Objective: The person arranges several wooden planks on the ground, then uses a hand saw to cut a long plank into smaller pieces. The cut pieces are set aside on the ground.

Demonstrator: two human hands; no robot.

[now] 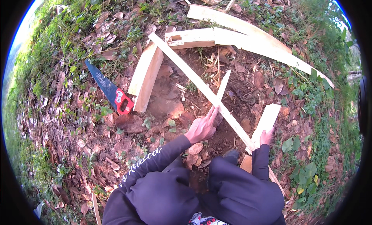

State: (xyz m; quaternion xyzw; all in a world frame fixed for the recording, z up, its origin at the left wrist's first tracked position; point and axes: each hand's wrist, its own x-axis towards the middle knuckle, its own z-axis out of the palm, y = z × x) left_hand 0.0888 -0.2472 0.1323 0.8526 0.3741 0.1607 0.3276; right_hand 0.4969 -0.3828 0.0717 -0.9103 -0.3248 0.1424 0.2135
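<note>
A long narrow wooden strip [190, 75] runs slantwise from the far left toward my right hand [266, 136]. My left hand [202, 128] reaches to its middle, fingers stretched out and fingertips touching its near edge. A pointed wooden stick [224, 84] shows just beyond those fingertips; its lower part is hidden by the strip and hand. My right hand is closed around the side of a short, pale wooden board [268, 117], beside the strip's near end. Some of its fingers are hidden.
A handsaw [104, 85] with a blue blade and red handle lies at left. Next to it is a thick wooden beam [148, 75]; another notched beam [192, 38] and long boards [240, 25] lie beyond. Dry leaves, soil and green plants cover the ground around my knees [162, 194].
</note>
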